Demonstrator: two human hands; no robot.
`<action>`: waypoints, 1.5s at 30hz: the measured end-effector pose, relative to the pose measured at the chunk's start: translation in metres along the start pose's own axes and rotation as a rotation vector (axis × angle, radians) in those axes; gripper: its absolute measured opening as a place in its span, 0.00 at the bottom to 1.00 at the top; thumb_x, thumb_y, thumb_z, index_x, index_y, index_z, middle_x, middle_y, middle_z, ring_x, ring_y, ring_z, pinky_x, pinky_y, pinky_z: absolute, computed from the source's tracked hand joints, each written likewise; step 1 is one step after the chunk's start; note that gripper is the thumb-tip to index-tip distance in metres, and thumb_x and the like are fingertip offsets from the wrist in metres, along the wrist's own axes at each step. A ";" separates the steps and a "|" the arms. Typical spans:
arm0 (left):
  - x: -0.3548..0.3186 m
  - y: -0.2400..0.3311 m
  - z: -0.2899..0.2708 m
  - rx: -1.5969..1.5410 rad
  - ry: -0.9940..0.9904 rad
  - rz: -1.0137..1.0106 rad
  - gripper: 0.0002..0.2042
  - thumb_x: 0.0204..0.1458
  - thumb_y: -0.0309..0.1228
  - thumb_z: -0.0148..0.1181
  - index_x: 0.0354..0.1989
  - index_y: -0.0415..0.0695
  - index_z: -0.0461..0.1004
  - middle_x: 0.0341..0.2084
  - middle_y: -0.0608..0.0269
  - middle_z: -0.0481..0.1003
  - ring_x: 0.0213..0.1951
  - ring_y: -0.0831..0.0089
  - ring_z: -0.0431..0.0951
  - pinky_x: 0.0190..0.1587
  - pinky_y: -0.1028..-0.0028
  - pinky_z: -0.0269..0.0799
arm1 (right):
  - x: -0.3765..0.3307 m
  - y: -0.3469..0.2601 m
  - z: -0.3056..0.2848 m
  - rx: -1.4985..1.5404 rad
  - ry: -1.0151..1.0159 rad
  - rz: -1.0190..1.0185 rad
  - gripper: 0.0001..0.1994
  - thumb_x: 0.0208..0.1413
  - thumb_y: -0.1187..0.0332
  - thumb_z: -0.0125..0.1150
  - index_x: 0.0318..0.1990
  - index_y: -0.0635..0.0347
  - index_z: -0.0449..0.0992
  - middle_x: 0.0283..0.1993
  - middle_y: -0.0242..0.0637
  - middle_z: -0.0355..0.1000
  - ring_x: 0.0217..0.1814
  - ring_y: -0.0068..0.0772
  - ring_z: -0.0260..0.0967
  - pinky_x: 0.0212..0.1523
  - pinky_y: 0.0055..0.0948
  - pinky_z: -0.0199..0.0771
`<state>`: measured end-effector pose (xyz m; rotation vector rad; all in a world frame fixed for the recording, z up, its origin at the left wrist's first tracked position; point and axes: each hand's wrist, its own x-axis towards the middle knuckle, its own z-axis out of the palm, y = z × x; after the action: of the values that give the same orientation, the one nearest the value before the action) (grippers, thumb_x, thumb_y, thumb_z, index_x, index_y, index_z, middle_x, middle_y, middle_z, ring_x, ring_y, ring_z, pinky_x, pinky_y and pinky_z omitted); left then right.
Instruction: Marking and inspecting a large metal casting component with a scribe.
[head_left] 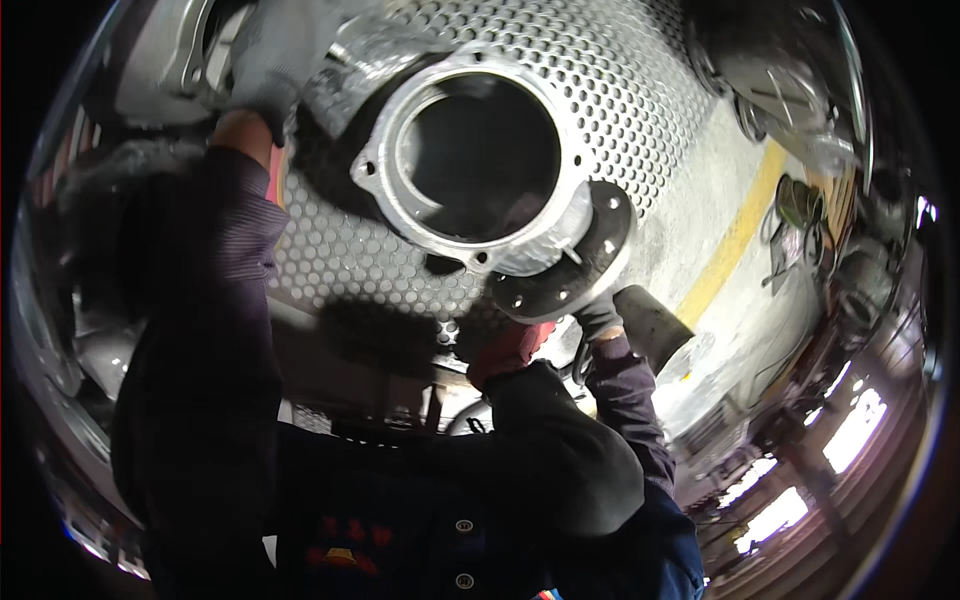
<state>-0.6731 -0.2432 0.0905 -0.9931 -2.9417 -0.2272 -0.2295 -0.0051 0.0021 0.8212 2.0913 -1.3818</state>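
A metal housing with a wide round bore (pixel 578 205) and bolt holes in its rim stands on a perforated metal tabletop (pixel 340 245). From its near right side a short neck ends in a dark, tilted round flange (pixel 612 235). My right hand (pixel 598 316), in a dark grey glove, is at the flange's lower edge; its fingers are mostly hidden. Beside it are a grey cylinder (pixel 655 325) and a red object (pixel 515 352) whose kind I cannot make out. My left hand (pixel 275 65), in a grey glove, reaches to the far left by another metal casting (pixel 165 70); its fingers are blurred.
Clear plastic wrapping (pixel 375 65) lies behind the housing. Large metal parts (pixel 780 75) stand at the far right. A yellow line (pixel 735 235) crosses the floor on the right, with a greenish item and cords (pixel 800 205) beyond it.
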 end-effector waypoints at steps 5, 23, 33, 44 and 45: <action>0.037 0.037 0.001 0.011 -0.157 0.026 0.18 0.57 0.35 0.44 0.54 0.45 0.70 0.48 0.48 0.72 0.46 0.47 0.73 0.49 0.60 0.68 | 0.013 0.004 -0.007 -0.612 0.233 -0.536 0.10 0.49 0.69 0.51 0.39 0.57 0.74 0.32 0.46 0.73 0.35 0.50 0.71 0.39 0.38 0.73; -0.154 0.090 -0.040 -0.915 -0.225 -0.544 0.28 0.62 0.43 0.45 0.66 0.42 0.51 0.31 0.71 0.67 0.34 0.84 0.66 0.37 0.82 0.64 | -0.030 -0.006 -0.041 -0.128 0.314 -0.090 0.15 0.61 0.63 0.45 0.51 0.51 0.75 0.38 0.41 0.77 0.40 0.42 0.77 0.41 0.38 0.76; -0.193 0.082 -0.016 -0.636 -0.633 -0.220 0.15 0.63 0.42 0.45 0.45 0.41 0.68 0.36 0.64 0.68 0.38 0.76 0.68 0.38 0.75 0.69 | -0.019 0.001 -0.027 -0.076 0.198 -0.275 0.23 0.64 0.47 0.37 0.49 0.50 0.75 0.42 0.43 0.76 0.42 0.45 0.75 0.45 0.37 0.74; -0.205 0.114 -0.009 0.175 -0.614 0.690 0.16 0.61 0.26 0.41 0.56 0.40 0.63 0.57 0.58 0.62 0.56 0.69 0.67 0.52 0.76 0.68 | 0.014 0.029 -0.024 0.048 0.158 -0.116 0.17 0.59 0.56 0.44 0.49 0.46 0.76 0.39 0.38 0.76 0.38 0.41 0.75 0.41 0.36 0.75; -0.208 0.121 -0.014 0.193 -0.604 0.682 0.16 0.61 0.26 0.41 0.56 0.40 0.63 0.57 0.58 0.62 0.56 0.69 0.67 0.52 0.76 0.68 | 0.024 0.025 -0.021 0.154 0.162 -0.036 0.16 0.56 0.67 0.50 0.51 0.40 0.75 0.42 0.37 0.76 0.40 0.43 0.75 0.41 0.35 0.75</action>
<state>-0.4347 -0.2747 0.1044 -2.2426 -2.7326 0.4372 -0.2303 0.0273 -0.0226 0.9920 2.1492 -1.5576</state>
